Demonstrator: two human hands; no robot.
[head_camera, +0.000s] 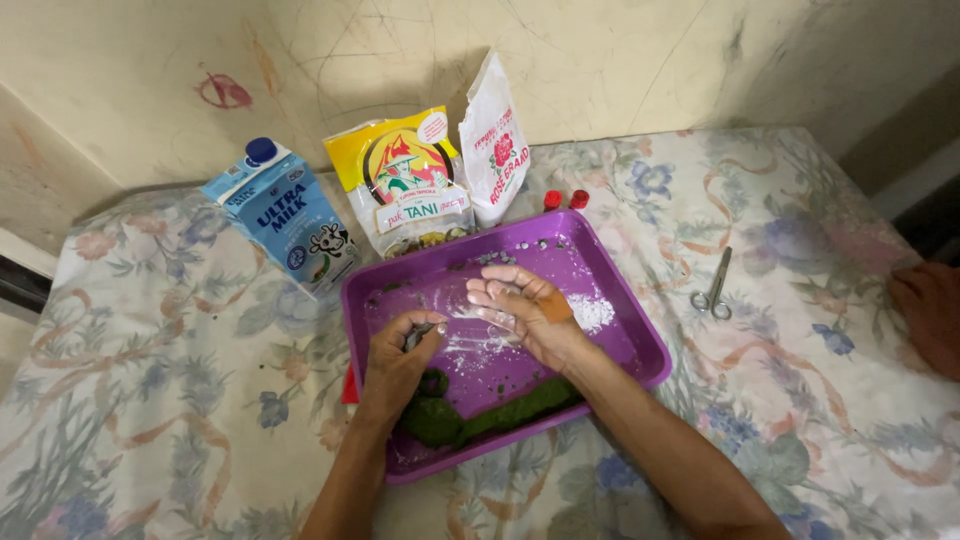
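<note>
Over the purple tray (640, 345), the left hand (398, 365) pinches what looks like a small dark bit between closed fingers, just above the green dough (480, 412) lying along the tray's near edge. The right hand (525, 310) lies open, palm up, fingers spread and dusted with white flour (592, 312). Behind the tray stand a blue milk carton (285, 215) and two bags; scissors (714, 285) rest on the floral surface (160, 380).
</note>
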